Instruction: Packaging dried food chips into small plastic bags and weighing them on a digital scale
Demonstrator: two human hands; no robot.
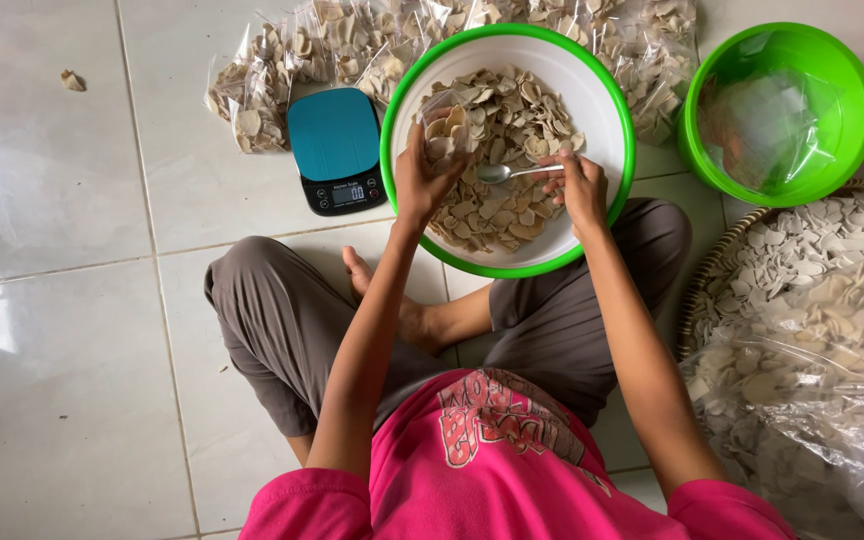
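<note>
A white basin with a green rim (pixel 607 110) stands on the floor before my crossed legs, half full of pale dry crackers (pixel 512 115). Over the basin's left side, my left hand (pixel 422 180) holds a small clear plastic bag (pixel 444 125) with some crackers in it. My right hand (pixel 580 185) grips the handle of a metal spoon (pixel 504 173), whose bowl points left toward the bag, just above the crackers.
A teal digital scale (pixel 336 148) sits left of the basin. Several filled clear bags of crackers (pixel 282 60) lie behind it. A green basin (pixel 782 110) holding plastic bags is at the right, above a woven tray (pixel 712 270) heaped with crackers. One stray cracker (pixel 72 80) lies far left.
</note>
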